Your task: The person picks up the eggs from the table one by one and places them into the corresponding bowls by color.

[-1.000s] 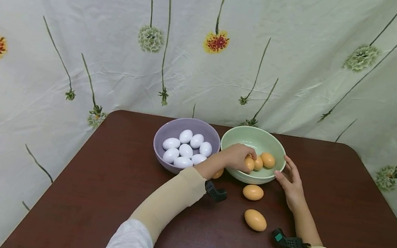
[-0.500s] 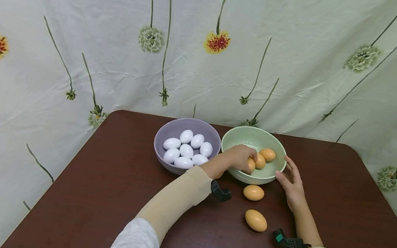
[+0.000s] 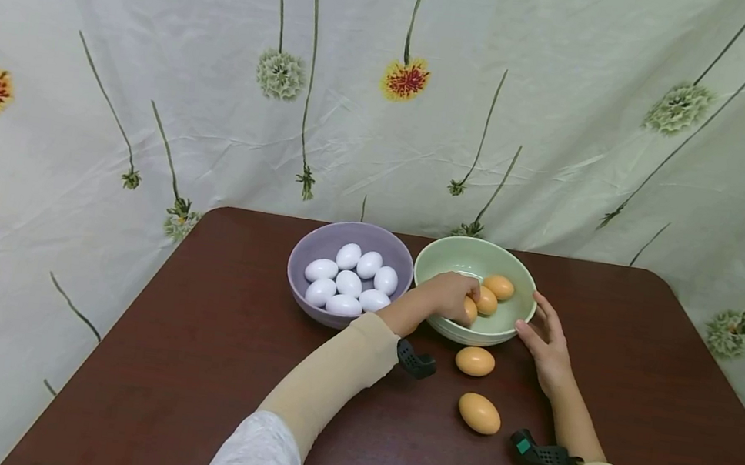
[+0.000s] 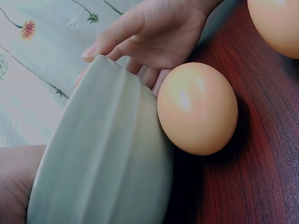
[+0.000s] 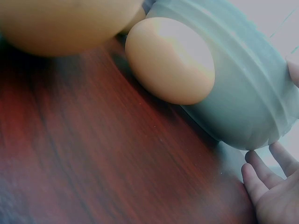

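Observation:
My left hand (image 3: 450, 296) reaches over the near rim of the green bowl (image 3: 463, 255), its fingers curled about a brown egg (image 3: 470, 311) inside. Two more brown eggs lie in the bowl, the nearer egg (image 3: 486, 302) beside that hand and the farther egg (image 3: 498, 286) behind it. My right hand (image 3: 548, 351) touches the bowl's right side with spread, fairly straight fingers; the right wrist view shows their fingertips (image 5: 251, 156) at the outer wall. In the left wrist view the bowl hides most of the left hand (image 4: 21, 182).
A purple bowl (image 3: 302, 255) with several white eggs (image 3: 348, 283) stands left of the green one. On the dark wooden table (image 3: 189, 365), one brown egg (image 3: 475, 361) lies before the green bowl, another egg (image 3: 479, 414) nearer. A floral cloth (image 3: 533, 120) hangs behind.
My left hand has shifted slightly right and down within the green bowl. The brown eggs there have rolled a little, the farthest moving up and left. My right hand stays in place.

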A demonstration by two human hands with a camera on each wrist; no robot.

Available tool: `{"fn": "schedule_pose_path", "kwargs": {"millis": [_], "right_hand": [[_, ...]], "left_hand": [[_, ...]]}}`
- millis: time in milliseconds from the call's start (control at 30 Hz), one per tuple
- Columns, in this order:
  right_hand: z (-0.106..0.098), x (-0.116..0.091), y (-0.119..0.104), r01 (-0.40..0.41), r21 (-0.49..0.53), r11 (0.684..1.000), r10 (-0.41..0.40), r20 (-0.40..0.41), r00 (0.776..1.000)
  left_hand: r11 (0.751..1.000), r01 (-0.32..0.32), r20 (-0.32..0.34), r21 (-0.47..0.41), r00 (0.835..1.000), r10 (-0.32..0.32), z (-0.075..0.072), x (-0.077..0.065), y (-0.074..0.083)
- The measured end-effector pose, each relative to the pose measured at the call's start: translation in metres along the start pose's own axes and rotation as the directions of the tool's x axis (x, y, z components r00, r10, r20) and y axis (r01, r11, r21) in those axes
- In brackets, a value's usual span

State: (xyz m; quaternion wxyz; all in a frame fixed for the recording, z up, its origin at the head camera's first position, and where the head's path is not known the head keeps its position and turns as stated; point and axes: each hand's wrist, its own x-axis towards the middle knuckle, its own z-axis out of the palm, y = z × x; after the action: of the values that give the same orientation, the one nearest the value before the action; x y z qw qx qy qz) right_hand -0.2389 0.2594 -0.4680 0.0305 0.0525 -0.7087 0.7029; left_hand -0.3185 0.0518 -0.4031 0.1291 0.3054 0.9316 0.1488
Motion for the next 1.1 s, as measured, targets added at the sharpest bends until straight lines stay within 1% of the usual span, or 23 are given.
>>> {"fn": "schedule_pose_path", "kwargs": {"millis": [100,167,233,367,467,533,633,767,867,933,1000,1100], "right_hand": [[0.000,0.000,0.000,0.001,-0.005,1.000,-0.001,0.001,1.000],[0.000,0.000,-0.001,0.002,-0.009,1.000,-0.002,0.001,1.000],[0.000,0.000,-0.001,0.002,-0.008,1.000,-0.002,0.001,1.000],[0.000,0.000,-0.002,0.003,-0.007,1.000,-0.003,0.001,1.000],[0.000,0.000,-0.002,0.004,-0.006,1.000,-0.004,0.004,1.000],[0.000,0.000,-0.002,0.002,-0.007,1.000,-0.002,0.007,1.000],[0.001,0.000,-0.001,-0.004,-0.008,1.000,0.004,0.010,1.000],[0.001,0.000,-0.001,-0.007,-0.009,1.000,0.007,0.007,1.000],[0.001,0.000,-0.002,-0.003,-0.006,1.000,0.003,0.002,1.000],[0.000,0.000,-0.002,0.000,-0.004,1.000,0.000,0.001,1.000],[0.000,0.000,-0.003,0.002,-0.003,1.000,-0.002,0.001,1.000],[0.000,-0.001,-0.003,0.005,-0.002,1.000,-0.005,0.004,1.000]], "left_hand": [[1.000,0.001,-0.010,-0.005,1.000,-0.001,0.000,0.001,0.000],[1.000,-0.009,-0.037,-0.007,0.999,0.009,0.001,0.001,-0.001],[0.999,-0.028,-0.077,-0.017,0.997,0.027,0.001,0.001,-0.002],[0.993,-0.066,-0.171,-0.095,0.984,0.049,0.002,-0.001,-0.004],[0.979,-0.104,-0.240,-0.177,0.969,0.059,0.003,-0.003,-0.007],[0.968,-0.135,-0.287,-0.214,0.955,0.070,0.005,-0.006,-0.009],[0.944,-0.180,-0.353,-0.276,0.933,0.075,0.007,-0.013,-0.011],[0.911,-0.245,-0.437,-0.333,0.896,0.081,0.012,-0.025,-0.014],[0.900,-0.287,-0.503,-0.329,0.860,0.090,0.016,-0.034,-0.015],[0.897,-0.303,-0.537,-0.323,0.839,0.089,0.018,-0.041,-0.016],[0.892,-0.313,-0.559,-0.325,0.825,0.086,0.021,-0.048,-0.017],[0.889,-0.327,-0.578,-0.321,0.811,0.090,0.024,-0.059,-0.020]]}}
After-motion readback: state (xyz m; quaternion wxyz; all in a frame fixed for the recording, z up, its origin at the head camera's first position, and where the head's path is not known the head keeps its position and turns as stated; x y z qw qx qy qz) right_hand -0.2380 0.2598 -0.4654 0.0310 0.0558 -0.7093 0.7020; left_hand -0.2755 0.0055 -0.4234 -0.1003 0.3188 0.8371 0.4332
